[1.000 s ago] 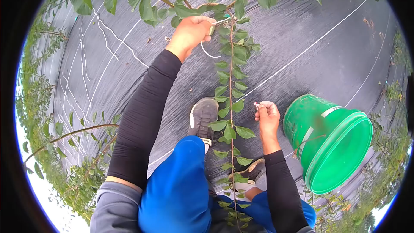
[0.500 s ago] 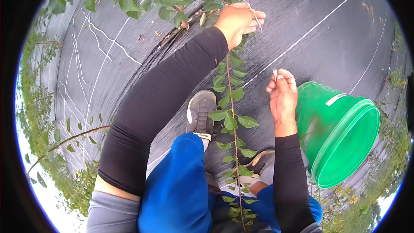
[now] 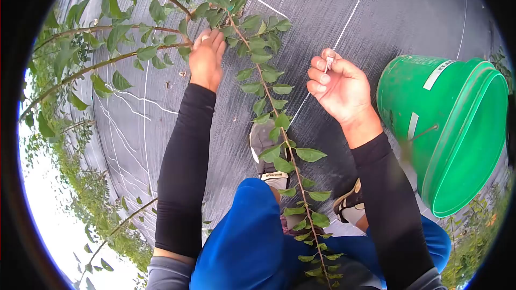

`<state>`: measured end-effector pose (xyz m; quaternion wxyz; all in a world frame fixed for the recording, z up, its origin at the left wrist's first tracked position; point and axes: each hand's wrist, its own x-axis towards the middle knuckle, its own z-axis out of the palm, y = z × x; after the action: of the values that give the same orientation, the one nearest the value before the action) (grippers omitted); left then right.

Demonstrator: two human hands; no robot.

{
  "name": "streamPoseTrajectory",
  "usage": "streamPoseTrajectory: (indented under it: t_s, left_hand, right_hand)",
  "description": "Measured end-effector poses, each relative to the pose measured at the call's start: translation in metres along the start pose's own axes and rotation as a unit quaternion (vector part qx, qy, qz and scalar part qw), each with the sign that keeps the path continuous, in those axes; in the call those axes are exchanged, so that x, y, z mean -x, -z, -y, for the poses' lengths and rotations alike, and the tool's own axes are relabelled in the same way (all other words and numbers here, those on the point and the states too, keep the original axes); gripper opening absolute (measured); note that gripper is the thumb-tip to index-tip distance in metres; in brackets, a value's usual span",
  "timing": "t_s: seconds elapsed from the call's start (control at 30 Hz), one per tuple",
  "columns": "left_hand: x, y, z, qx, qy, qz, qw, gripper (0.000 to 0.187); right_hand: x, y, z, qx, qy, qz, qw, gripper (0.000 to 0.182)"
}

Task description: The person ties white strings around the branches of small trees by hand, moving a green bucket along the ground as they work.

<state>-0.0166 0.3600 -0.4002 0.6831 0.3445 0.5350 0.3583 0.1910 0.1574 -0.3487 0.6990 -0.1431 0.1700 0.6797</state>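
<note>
My left hand (image 3: 206, 60) is at the base of the leafy branches, its fingertips partly hidden among stems and leaves; what it grips, if anything, does not show. My right hand (image 3: 344, 83) is raised over the black ground cover, pinching a small pale clip-like piece (image 3: 329, 63) between thumb and fingers. Between my hands a long leafy branch (image 3: 274, 108) runs down toward my body. A white string (image 3: 267, 5) extends from the plant near the top, touching neither hand.
A green bucket (image 3: 430, 107) lies on its side at the right. Black ground cover (image 3: 317, 16) with white lines spreads below. Other branches (image 3: 91, 67) reach left. My shoes (image 3: 263, 147) stand beneath the long branch. Loose white strings lie at the left.
My left hand has let go of the white string and moved left and down to the branch base. My right hand still holds the small piece. The view has shifted, with the bucket further right.
</note>
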Motion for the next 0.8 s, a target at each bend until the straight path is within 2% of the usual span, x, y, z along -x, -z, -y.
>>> streamPoseTrajectory:
  t_s: [0.03, 0.1, 0.23, 0.27, 0.3, 0.33, 0.37, 0.43, 0.47, 0.5, 0.57, 0.7, 0.77, 0.8]
  left_hand:
    - [-0.017, 0.000, 0.008, 0.000, 0.001, -0.006, 1.000, 0.039]
    - [-0.043, -0.008, 0.012, 0.117, 0.009, -0.008, 0.993, 0.032]
    - [-0.073, -0.022, 0.007, 0.201, 0.007, 0.002, 0.980, 0.025]
    - [-0.093, -0.005, 0.015, 0.346, 0.036, 0.100, 0.932, 0.024]
    - [-0.099, 0.000, 0.012, 0.479, 0.062, 0.195, 0.854, 0.023]
    - [-0.100, 0.006, 0.014, 0.461, 0.063, 0.142, 0.874, 0.024]
    - [-0.089, -0.002, 0.010, 0.461, 0.061, 0.143, 0.874, 0.024]
    - [-0.068, -0.021, 0.000, 0.468, 0.009, 0.085, 0.879, 0.028]
    - [-0.067, -0.023, -0.002, 0.537, 0.040, 0.162, 0.827, 0.032]
    - [-0.066, -0.027, -0.001, 0.539, 0.041, 0.162, 0.826, 0.032]
    - [-0.064, -0.037, 0.005, 0.405, -0.035, 0.046, 0.913, 0.033]
    - [-0.067, -0.033, 0.005, 0.434, 0.006, 0.009, 0.901, 0.033]
    - [-0.067, -0.033, 0.006, 0.359, -0.026, -0.009, 0.933, 0.031]
    - [-0.066, -0.033, 0.006, 0.360, -0.026, -0.009, 0.933, 0.031]
  right_hand:
    - [0.003, -0.001, 0.000, -0.001, -0.005, -0.002, 1.000, 0.013]
    - [0.009, -0.005, 0.002, 0.017, -0.009, -0.002, 1.000, 0.005]
    - [0.021, -0.006, 0.005, 0.015, -0.024, 0.038, 0.999, 0.004]
    - [0.024, -0.007, 0.005, 0.027, -0.019, 0.033, 0.999, 0.004]
    - [0.026, -0.009, 0.006, 0.026, -0.019, 0.036, 0.999, 0.004]
    - [0.028, -0.011, 0.007, 0.031, -0.022, 0.034, 0.999, 0.005]
    - [0.030, -0.012, 0.008, 0.036, -0.025, 0.031, 0.999, 0.007]
    - [0.032, -0.010, 0.011, 0.050, -0.027, 0.029, 0.998, 0.008]
    - [0.034, -0.008, 0.013, 0.061, -0.032, 0.022, 0.997, 0.008]
    - [0.035, -0.006, 0.014, 0.071, -0.038, 0.013, 0.997, 0.008]
    - [0.037, -0.006, 0.012, 0.077, -0.040, 0.009, 0.996, 0.008]
    - [0.041, -0.004, 0.007, 0.086, -0.043, -0.020, 0.995, 0.006]
    - [0.043, -0.002, 0.007, 0.094, -0.046, -0.026, 0.994, 0.006]
    - [0.045, 0.000, 0.006, 0.101, -0.049, -0.033, 0.993, 0.008]
